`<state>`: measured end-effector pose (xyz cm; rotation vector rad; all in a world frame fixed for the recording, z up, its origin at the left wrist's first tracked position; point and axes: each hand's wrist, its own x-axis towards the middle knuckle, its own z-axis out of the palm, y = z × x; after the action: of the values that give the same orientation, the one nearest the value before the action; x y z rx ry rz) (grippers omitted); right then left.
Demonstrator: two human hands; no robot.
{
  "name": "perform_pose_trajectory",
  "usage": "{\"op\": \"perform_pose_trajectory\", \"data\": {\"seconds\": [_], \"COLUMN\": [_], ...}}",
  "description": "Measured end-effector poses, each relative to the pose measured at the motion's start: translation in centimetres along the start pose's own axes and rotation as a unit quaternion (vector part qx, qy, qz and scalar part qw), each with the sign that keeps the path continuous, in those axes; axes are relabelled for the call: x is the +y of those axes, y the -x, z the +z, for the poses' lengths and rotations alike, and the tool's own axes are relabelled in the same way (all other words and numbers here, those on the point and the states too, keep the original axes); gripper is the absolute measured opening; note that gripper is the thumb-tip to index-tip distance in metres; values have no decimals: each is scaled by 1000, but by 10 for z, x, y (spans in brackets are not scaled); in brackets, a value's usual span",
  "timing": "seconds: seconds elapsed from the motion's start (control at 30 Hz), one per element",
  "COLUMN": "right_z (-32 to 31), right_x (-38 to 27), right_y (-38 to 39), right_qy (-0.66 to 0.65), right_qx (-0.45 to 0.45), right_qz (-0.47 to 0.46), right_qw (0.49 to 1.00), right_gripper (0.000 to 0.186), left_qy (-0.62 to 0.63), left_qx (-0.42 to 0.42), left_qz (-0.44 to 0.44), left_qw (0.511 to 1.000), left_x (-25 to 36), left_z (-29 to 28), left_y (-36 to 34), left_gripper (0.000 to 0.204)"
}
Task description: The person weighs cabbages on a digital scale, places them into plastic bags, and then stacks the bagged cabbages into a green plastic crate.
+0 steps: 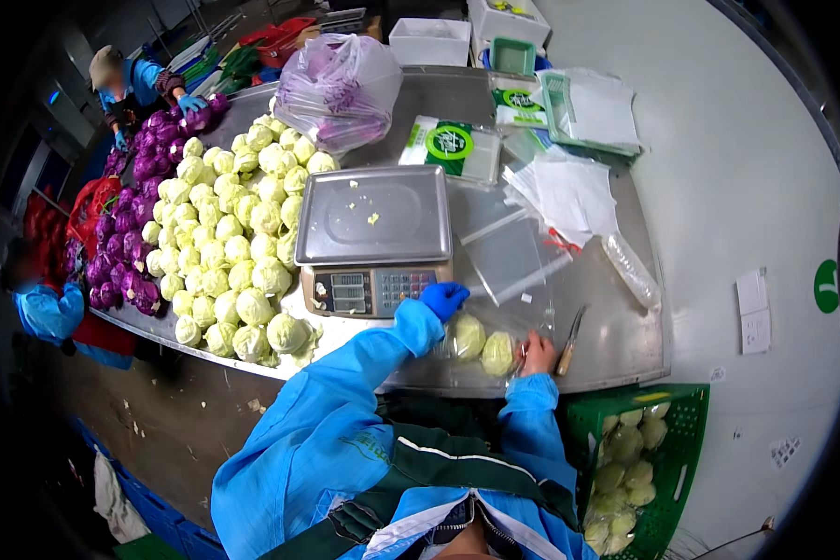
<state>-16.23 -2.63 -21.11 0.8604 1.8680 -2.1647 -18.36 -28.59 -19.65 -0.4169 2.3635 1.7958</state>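
Two pale green cabbages (497, 354) lie side by side in a clear plastic bag (523, 322) at the table's front edge. At the bag's right side, my bare right hand (536, 355) has its fingers closed on the plastic. My left hand (445, 301), in a blue glove, is closed at the bag's upper left, beside the scale's lower right corner; whatever it grips is hidden. The digital scale (373, 229) bears only small leaf scraps on its metal pan. Just right of my right hand lies a knife (571, 342) with a wooden handle.
Many green cabbages (224, 243) are heaped left of the scale, with purple cabbages (121, 238) beyond. Flat plastic bags (509, 252), white sheets (569, 191) and a plastic roll (631, 271) lie rightward. A green crate (691, 439) holds wrapped cabbages. Two co-workers stand at left.
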Motion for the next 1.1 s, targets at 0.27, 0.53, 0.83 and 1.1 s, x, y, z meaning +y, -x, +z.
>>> {"op": "perform_pose_trajectory", "data": {"seconds": [0.27,0.53,0.83,1.1], "right_z": [24,39,27,-71], "right_x": [-40,-4,-4,-90], "right_y": [54,54,53,119], "right_qy": [420,474,375,99], "right_qx": [102,-70,-51,-329], "right_qz": [-352,-394,-194,-335], "right_qw": [830,784,905,877], "right_gripper": [28,28,56,85], "left_qy": [-327,-244,-100,158], "left_qx": [-31,-214,-223,-458], "left_qz": [328,312,297,-103], "left_qw": [886,893,923,869], "left_x": [14,9,-29,89], "left_z": [-7,-2,15,2], "left_y": [5,39,42,64], "left_gripper": [61,111,102,58]}}
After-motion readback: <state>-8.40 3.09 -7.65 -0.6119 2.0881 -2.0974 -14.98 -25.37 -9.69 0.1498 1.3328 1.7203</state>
